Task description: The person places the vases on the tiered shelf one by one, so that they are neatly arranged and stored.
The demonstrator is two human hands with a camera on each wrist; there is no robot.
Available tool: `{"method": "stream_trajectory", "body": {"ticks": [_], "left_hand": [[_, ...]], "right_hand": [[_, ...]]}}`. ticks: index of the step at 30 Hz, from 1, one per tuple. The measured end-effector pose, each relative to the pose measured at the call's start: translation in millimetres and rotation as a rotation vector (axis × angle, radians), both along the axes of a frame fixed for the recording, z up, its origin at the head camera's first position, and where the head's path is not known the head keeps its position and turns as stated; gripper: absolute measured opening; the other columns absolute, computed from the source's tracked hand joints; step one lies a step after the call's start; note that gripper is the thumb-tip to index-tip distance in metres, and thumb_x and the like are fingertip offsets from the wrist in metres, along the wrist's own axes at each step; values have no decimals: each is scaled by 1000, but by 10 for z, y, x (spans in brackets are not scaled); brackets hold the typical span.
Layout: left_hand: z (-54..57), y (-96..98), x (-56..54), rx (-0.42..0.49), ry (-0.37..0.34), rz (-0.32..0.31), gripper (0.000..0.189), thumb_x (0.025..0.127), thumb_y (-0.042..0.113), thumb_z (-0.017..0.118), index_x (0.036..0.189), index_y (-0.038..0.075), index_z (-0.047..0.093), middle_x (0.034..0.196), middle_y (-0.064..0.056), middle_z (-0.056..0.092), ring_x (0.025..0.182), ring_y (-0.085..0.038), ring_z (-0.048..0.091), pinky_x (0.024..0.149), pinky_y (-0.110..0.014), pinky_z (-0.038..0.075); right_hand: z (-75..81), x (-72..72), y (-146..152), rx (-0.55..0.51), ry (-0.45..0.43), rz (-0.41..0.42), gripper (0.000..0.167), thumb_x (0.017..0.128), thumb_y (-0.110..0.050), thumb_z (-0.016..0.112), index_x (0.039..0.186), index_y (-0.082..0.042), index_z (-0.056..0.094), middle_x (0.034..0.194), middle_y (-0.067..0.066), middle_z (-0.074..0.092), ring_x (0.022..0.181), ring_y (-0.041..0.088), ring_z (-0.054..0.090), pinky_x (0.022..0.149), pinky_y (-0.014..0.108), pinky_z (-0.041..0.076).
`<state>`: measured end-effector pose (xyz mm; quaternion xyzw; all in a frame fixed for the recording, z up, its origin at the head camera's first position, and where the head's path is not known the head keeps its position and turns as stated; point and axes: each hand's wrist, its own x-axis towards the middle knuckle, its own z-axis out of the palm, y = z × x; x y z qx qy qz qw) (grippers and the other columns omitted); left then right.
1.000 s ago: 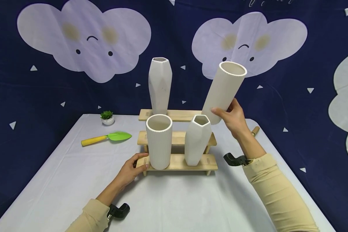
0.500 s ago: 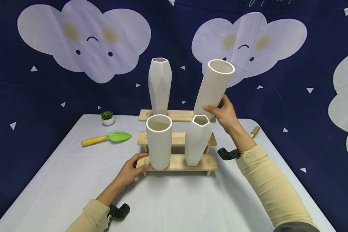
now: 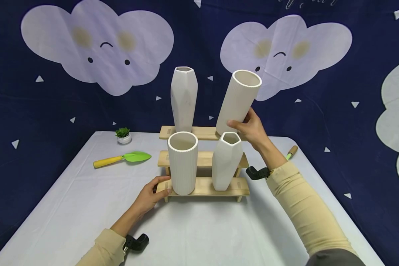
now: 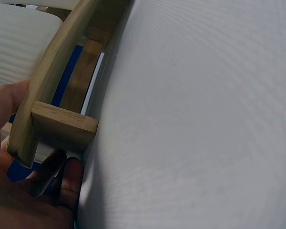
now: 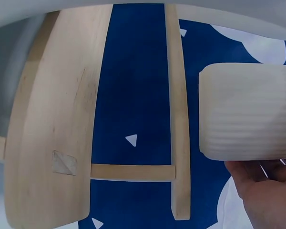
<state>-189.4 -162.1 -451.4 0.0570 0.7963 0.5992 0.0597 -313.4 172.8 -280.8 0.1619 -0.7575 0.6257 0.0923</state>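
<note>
My right hand (image 3: 254, 131) grips a white ribbed cylindrical vase (image 3: 238, 101) low on its side, thumb in front. This vase tilts to the right above the right part of the top shelf (image 3: 204, 133). In the right wrist view, a small gap separates its base (image 5: 212, 112) from the narrow wooden bar (image 5: 180, 119). My left hand (image 3: 149, 197) holds the left end of the wooden tiered stand's bottom shelf (image 3: 204, 186), thumb at the front. Another ribbed vase (image 3: 183, 166) and a faceted vase (image 3: 226, 162) stand on that shelf. A tall faceted vase (image 3: 184, 98) occupies the top left.
Left of the stand lie a green trowel with a yellow handle (image 3: 123, 159) and, farther back, a small potted succulent (image 3: 123, 135). A wooden-handled tool (image 3: 292, 151) lies behind my right wrist. A dark blue cloud-patterned cloth (image 3: 199, 37) hangs behind the white-covered table (image 3: 199, 236).
My right hand has carried its vase left, from beyond the stand's right end to over the top shelf, and slightly straightened it. My left hand has stayed on the stand.
</note>
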Motion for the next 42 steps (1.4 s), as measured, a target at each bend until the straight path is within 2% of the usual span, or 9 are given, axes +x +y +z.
{"method": "stream_trajectory", "body": {"ticks": [5,16,29,42], "left_hand": [[-5,-3,-3,0,6,-4,50,86,21,69,132,14,51,128,-17,51,99,-18,53,78,-26,46],[-12,-4,-7,-1,6,-3,50,86,20,69,132,14,51,126,-17,51,97,-17,52,77,-25,46],[-12,2,-12,-7,8,3,50,86,20,69,132,15,51,127,-16,51,98,-18,53,78,-26,46],[1,2,-11,-18,6,4,50,86,20,69,132,14,51,125,-16,53,97,-17,53,77,-25,46]], "right_hand": [[-14,-34,-29,9,-10,16,65,79,-7,73,134,-6,40,128,20,54,105,20,60,86,27,49],[12,-50,-93,69,-34,26,68,79,-12,74,137,-8,38,132,19,53,114,29,57,92,37,48],[-2,-80,-106,94,-52,39,71,79,-15,75,138,-8,36,134,18,51,118,33,55,97,44,45],[9,-93,-141,118,-50,48,69,79,-15,74,136,-5,36,132,19,52,118,33,54,100,45,43]]}}
